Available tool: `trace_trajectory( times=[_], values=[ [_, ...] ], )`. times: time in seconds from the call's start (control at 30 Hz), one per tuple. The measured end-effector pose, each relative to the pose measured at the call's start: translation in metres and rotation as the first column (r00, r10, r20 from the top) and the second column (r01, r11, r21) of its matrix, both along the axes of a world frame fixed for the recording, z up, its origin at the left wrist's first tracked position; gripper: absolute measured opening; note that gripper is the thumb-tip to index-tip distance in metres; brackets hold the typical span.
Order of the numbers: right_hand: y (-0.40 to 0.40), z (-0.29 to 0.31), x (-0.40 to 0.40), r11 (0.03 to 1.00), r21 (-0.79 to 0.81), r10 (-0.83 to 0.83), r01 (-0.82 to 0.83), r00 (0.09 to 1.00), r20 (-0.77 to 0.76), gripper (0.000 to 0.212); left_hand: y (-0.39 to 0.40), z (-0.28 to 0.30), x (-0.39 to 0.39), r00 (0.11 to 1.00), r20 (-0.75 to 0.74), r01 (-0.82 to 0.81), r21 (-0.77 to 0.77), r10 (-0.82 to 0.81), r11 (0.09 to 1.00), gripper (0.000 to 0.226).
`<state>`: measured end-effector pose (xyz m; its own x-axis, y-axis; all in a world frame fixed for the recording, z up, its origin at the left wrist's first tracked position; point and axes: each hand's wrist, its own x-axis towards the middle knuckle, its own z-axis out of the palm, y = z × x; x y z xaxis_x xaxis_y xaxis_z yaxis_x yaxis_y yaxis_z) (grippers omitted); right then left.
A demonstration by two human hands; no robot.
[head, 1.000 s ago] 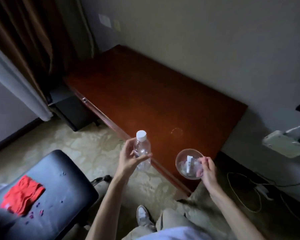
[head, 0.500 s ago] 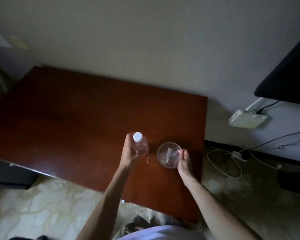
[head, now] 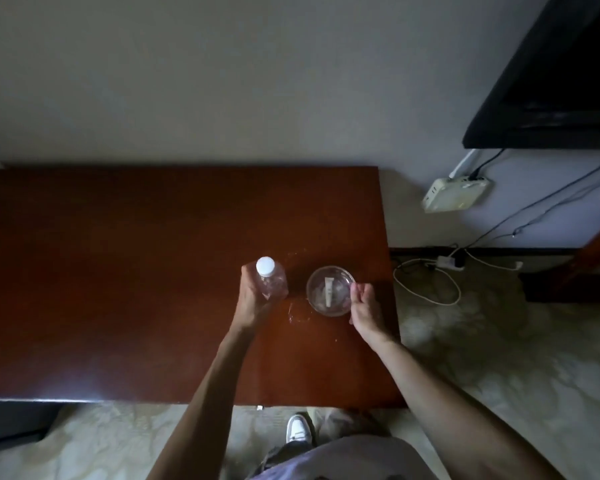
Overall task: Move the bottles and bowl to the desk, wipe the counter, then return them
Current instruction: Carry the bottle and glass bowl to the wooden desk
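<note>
No brand, label or writing readable anywhere; bottle [head: 270,283] clear, white-capped, wrapper not made out. Upright in the left hand [head: 253,299], fingers wrapped round its lower body from the left, over the dark red-brown counter [head: 118,271]; whether its base touches the wood cannot be told. Just right of that hand, a clear glass bowl [head: 330,291], pinched at its right rim by the right hand [head: 365,306], thumb and fingertips pressed together on the edge. Inside the bowl, a small pale tube [head: 328,292] and something whitish, unclear. Between the hands, faint scuffs on the wood. Beyond the right hand, off the counter's end: white cable loop [head: 430,282] on the floor, power strip [head: 450,263], pale box [head: 457,195] on the wall, dark screen [head: 551,81] above. Below the hands, one white shoe [head: 299,429].
</note>
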<state>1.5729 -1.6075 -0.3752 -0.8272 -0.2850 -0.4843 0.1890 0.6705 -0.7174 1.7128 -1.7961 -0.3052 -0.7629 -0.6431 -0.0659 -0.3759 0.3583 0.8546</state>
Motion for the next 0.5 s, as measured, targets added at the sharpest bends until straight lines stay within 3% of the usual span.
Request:
trace_trajectory(
  times=[0.07, 0.13, 0.17, 0.2, 0.27, 0.37, 0.43, 0.5],
  values=[
    [0.014, 0.001, 0.004, 0.996, -0.011, -0.084, 0.084, 0.996, -0.039, 0.04, -0.004, -0.009, 0.0, 0.998, 0.067, -0.004, 0.031, 0.002, 1.0, 0.041],
    [0.033, -0.003, 0.013, 0.987, -0.038, -0.158, 0.156, 0.985, -0.065, 0.036, 0.0, -0.019, 0.008, 0.956, 0.271, -0.114, -0.007, 0.112, 0.993, 0.089],
    [0.047, -0.002, 0.021, 0.977, -0.059, -0.208, 0.204, 0.975, -0.072, 0.028, 0.009, -0.024, 0.015, 0.928, 0.327, -0.163, -0.071, 0.177, 0.984, 0.102],
    [0.07, -0.007, 0.033, 0.961, -0.084, -0.269, 0.262, 0.959, -0.087, 0.019, 0.024, -0.023, 0.026, 0.922, 0.331, -0.161, -0.142, 0.2, 0.977, 0.101],
    [0.113, -0.012, 0.06, 0.926, -0.133, -0.369, 0.354, 0.922, -0.114, 0.011, 0.051, -0.026, 0.05, 0.956, 0.258, -0.109, -0.135, 0.141, 0.985, 0.071],
    [0.2, -0.028, 0.117, 0.892, -0.002, -0.451, 0.452, 0.891, -0.051, 0.012, 0.108, -0.028, 0.076, 0.971, 0.212, 0.078, 0.138, -0.107, 0.987, 0.032],
    [0.258, -0.031, 0.162, 0.873, 0.134, -0.478, 0.468, 0.877, 0.055, 0.017, 0.156, -0.035, 0.084, 0.924, 0.238, 0.238, 0.256, -0.3, 0.937, 0.026],
    [0.31, -0.031, 0.209, 0.84, 0.212, -0.541, 0.5, 0.804, 0.248, 0.016, 0.211, -0.038, 0.087, 0.814, 0.243, 0.425, 0.37, -0.528, 0.826, 0.02]
  ],
)
